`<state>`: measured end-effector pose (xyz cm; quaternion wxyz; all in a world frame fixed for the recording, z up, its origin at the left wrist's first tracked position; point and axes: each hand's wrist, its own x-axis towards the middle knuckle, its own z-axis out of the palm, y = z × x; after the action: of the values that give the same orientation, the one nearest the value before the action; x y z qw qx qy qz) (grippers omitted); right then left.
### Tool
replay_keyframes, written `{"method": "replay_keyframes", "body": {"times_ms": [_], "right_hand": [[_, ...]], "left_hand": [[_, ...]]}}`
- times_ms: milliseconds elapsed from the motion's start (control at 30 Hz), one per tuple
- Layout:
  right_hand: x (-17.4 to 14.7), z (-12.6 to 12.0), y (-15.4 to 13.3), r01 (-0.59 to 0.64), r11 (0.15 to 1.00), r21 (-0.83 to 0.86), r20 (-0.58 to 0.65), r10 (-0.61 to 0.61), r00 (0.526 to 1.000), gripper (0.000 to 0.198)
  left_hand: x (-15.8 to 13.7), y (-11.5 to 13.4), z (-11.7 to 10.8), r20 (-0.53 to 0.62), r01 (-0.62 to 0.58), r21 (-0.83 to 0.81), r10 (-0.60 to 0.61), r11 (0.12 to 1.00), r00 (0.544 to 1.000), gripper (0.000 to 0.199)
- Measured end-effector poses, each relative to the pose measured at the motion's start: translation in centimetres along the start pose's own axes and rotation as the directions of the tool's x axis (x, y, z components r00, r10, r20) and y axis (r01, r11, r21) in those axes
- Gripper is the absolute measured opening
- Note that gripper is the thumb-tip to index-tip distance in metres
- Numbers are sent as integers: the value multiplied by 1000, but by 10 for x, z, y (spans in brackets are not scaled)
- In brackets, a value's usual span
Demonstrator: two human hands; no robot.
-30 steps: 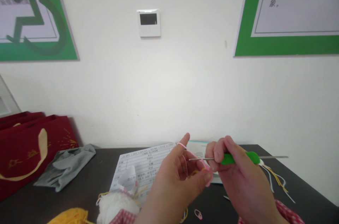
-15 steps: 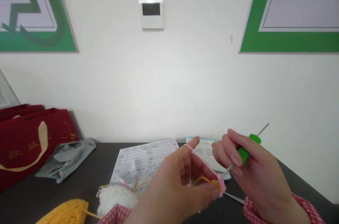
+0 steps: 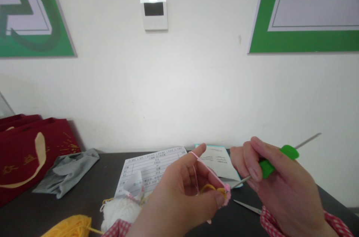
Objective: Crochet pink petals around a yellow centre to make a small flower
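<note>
Above the table (image 3: 108, 171) in the head view, the left hand (image 3: 182, 188) pinches the pink-and-yellow piece (image 3: 227, 194), pink yarn (image 3: 209, 168) crossing its raised finger. The right hand (image 3: 284, 186) grips the hook (image 3: 267, 168) by its green handle, the shaft meeting the piece.

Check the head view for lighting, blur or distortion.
Head view: plain white wall brightest around the middle; same view: small text on the printed white paper sheet looks soft; same view: flat green-bordered poster at right has a slanted edge, perhaps lens distortion.
</note>
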<state>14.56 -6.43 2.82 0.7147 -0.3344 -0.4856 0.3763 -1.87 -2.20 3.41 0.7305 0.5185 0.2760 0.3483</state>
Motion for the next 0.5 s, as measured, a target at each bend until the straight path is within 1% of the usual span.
{"method": "replay_keyframes", "body": {"times_ms": [167, 267, 367, 500], "right_hand": [[-3, 1, -2, 61, 998, -15, -18, -61, 998, 50], [-6, 2, -3, 104, 993, -51, -18, -105, 994, 50], [-10, 4, -4, 185, 975, -123, -25, -190, 982, 51], [-13, 6, -6, 269, 941, -204, -24, -280, 960, 52]], "left_hand": [[-3, 4, 1, -42, 3, -50, -5, 999, 999, 83], [-3, 6, 3, -76, -23, -55, 19, 998, 997, 85], [-4, 8, 5, -96, -42, -42, 38, 998, 995, 88], [-6, 9, 7, -141, -58, -40, 52, 998, 989, 86]]}}
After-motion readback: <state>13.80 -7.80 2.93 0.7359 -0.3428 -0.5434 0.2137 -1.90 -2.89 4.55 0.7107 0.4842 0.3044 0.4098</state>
